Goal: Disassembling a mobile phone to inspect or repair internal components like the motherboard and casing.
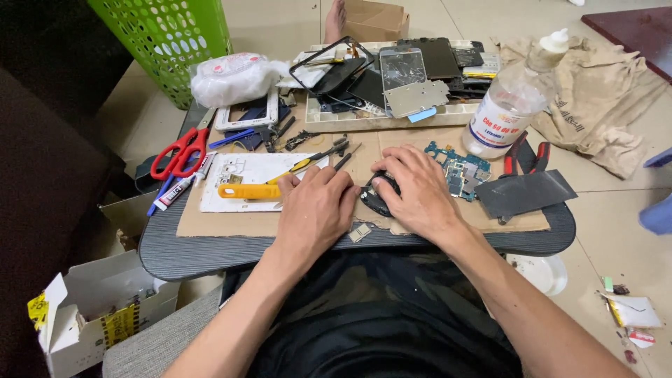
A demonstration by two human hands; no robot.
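Both hands (371, 199) on small black part (378, 192), cluttered cardboard-topped table (210, 252)

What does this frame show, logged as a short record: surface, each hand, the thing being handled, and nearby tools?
surface: small dark table topped with a cardboard sheet
left hand: left hand palm down, fingertips at the small dark part
right hand: right hand covering that part from the other side
grip: cannot tell whether either hand pinches it
nearby tools: yellow-handled tool, red scissors, red-handled pliers
other: circuit board, clear bottle, tray of phone parts, green basket
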